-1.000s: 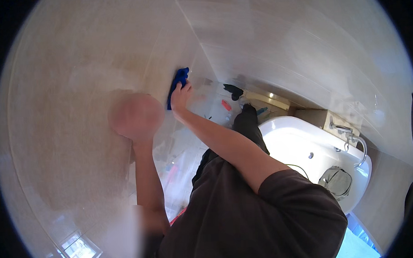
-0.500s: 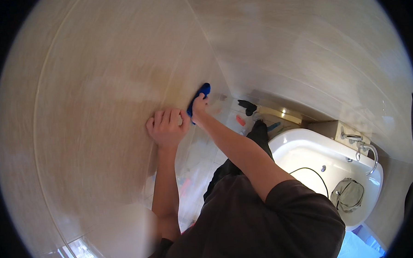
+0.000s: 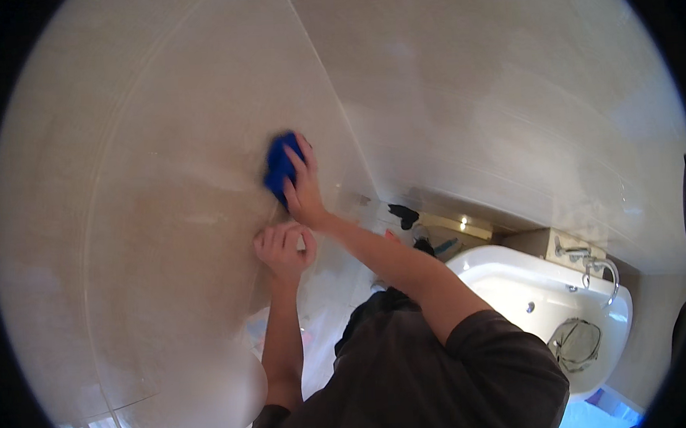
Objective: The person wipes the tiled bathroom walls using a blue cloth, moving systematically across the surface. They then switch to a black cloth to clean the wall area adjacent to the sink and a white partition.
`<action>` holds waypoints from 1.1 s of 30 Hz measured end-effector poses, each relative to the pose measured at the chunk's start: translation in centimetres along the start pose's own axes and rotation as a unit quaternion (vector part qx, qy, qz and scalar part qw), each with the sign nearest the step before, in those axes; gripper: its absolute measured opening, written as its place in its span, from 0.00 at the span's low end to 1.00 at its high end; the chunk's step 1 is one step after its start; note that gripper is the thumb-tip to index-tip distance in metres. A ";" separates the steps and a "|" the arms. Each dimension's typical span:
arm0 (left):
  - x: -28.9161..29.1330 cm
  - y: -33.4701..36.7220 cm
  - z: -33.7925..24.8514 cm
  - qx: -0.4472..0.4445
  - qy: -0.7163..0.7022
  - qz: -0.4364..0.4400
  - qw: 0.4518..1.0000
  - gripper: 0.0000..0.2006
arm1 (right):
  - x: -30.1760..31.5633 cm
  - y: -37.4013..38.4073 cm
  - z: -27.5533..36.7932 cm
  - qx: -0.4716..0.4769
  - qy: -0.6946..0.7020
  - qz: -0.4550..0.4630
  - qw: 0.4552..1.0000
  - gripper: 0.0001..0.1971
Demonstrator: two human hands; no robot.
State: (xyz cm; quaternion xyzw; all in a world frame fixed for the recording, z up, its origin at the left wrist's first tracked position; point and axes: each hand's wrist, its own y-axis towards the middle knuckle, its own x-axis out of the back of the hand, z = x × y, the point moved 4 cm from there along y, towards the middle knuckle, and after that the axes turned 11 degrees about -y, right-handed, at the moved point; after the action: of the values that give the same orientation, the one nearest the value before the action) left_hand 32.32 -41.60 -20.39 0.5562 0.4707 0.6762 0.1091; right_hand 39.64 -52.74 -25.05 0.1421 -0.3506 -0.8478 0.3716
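A soft blue cleaning pad (image 3: 280, 168) lies flat on the beige tiled wall (image 3: 173, 183) to the left of the room's corner. Pressing it there is my right hand (image 3: 305, 186), its fingers spread along the pad's right side; the pad's edges are blurred by motion. Just below, my left hand (image 3: 283, 249) rests by the same wall with its fingers curled in. Pale background shows through the gap between its thumb and forefinger, and I see nothing held in it. Its palm is hidden.
On the right stands a white washbasin (image 3: 506, 262) with a chrome tap (image 3: 607, 275) and a crumpled grey-green cloth or bag (image 3: 578, 344) inside. Dark gloves or rags (image 3: 404, 215) lie low by the corner, near a bluish tool (image 3: 446, 245). A second tiled wall (image 3: 498, 92) runs along the right.
My right hand has brought the blue pad up and left across the wall, from edge-on near the corner to broad side in view. My left hand sits slightly lower in the picture.
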 end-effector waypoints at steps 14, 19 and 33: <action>5.3 8.3 -0.4 0.010 -0.014 -0.014 1.000 0.07 | -0.4 7.5 4.9 0.193 -0.002 0.000 0.981 0.32; 8.9 15.8 -0.6 -0.024 0.042 -0.063 0.997 0.08 | 0.2 18.1 9.1 0.317 -0.028 -0.024 0.948 0.28; 1.3 26.9 0.6 0.093 0.192 0.033 0.977 0.37 | -0.9 22.9 4.2 0.270 -0.025 -0.027 0.962 0.23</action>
State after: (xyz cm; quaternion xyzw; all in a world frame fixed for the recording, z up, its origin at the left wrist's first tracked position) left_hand 42.46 -54.82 0.81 0.4389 0.5249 0.7270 -0.0573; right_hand 50.34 -60.95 -6.02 0.2253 -0.5721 -0.7345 0.2872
